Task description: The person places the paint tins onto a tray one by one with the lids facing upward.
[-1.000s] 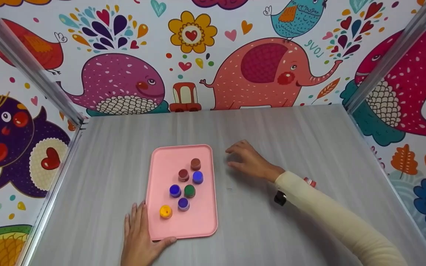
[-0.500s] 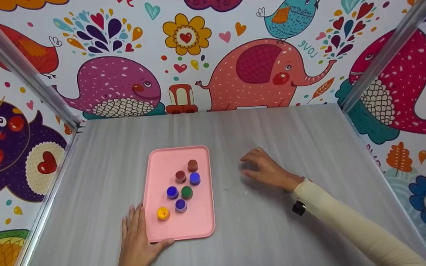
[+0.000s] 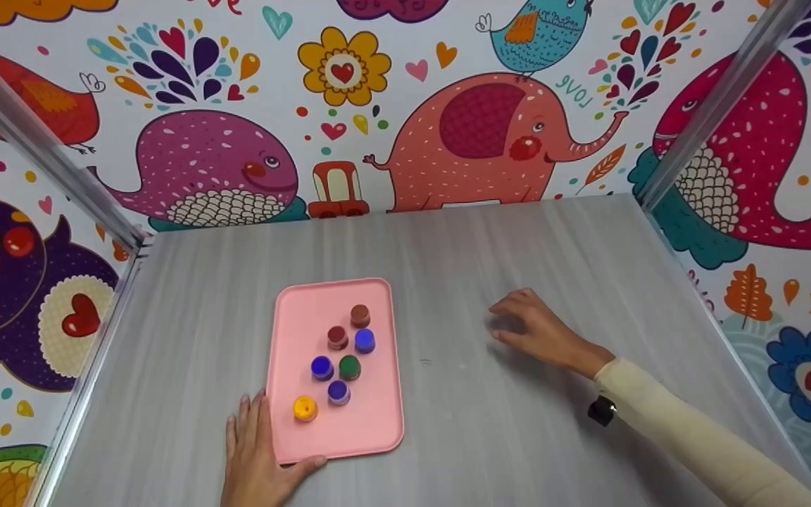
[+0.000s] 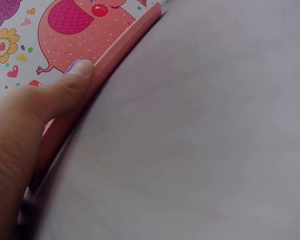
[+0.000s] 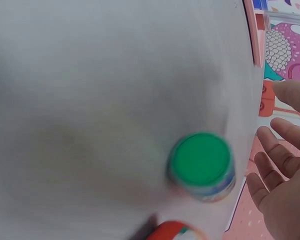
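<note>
The pink tray (image 3: pixel 370 433) lies on the grey table (image 3: pixel 532 436), left of centre. The left hand (image 3: pixel 254 461) rests flat at its near-left corner, fingers straight, thumb (image 4: pixel 65 87) against the rim. Seven small capped jars stand on it — yellow (image 3: pixel 305 408) nearest, brown (image 3: pixel 360 315) farthest. Well right, the right hand (image 3: pixel 543 334) hovers low over the table, fingers loosely curled, holding nothing — a green-capped jar (image 5: pixel 202 165) stands just beside them in the right wrist view.

Jars (image 3: pixel 338 355) on tray (image 3: pixel 377 436), table (image 3: pixel 518 239) beneath
</note>
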Action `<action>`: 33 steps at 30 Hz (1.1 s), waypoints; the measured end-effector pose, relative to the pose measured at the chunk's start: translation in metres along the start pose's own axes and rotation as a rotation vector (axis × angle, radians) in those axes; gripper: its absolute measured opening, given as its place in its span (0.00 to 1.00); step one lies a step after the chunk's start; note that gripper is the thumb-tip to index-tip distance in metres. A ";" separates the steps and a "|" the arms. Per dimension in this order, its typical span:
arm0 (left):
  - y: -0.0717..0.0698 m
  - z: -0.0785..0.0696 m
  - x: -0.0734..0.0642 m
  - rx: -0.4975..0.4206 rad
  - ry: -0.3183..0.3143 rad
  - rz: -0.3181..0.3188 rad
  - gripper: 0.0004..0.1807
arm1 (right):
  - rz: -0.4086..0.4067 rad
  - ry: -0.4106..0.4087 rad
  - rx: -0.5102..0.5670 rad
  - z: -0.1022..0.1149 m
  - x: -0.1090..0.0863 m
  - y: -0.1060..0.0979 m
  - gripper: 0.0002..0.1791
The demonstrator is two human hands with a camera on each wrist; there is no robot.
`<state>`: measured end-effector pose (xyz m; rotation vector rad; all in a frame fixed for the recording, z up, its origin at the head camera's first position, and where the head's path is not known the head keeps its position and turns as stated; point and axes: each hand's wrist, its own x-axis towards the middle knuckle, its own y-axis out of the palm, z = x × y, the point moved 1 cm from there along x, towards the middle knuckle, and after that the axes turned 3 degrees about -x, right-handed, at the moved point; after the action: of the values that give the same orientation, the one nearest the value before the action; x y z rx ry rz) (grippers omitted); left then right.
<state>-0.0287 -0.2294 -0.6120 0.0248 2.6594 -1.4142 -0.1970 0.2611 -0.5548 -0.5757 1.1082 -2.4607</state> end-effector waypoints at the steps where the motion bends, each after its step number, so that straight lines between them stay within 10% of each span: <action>1: 0.000 0.000 0.000 0.001 0.004 -0.004 0.86 | -0.004 0.010 -0.001 -0.001 -0.004 -0.001 0.21; 17: -0.003 -0.002 0.000 0.008 -0.033 0.037 0.88 | -0.107 0.066 -0.017 -0.019 -0.061 -0.016 0.20; 33: 0.000 -0.004 0.002 0.034 -0.033 0.021 0.87 | -0.127 0.101 -0.014 -0.024 -0.079 -0.018 0.23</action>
<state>-0.0308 -0.2264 -0.6099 0.0320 2.6017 -1.4403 -0.1454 0.3264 -0.5723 -0.5462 1.1609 -2.6186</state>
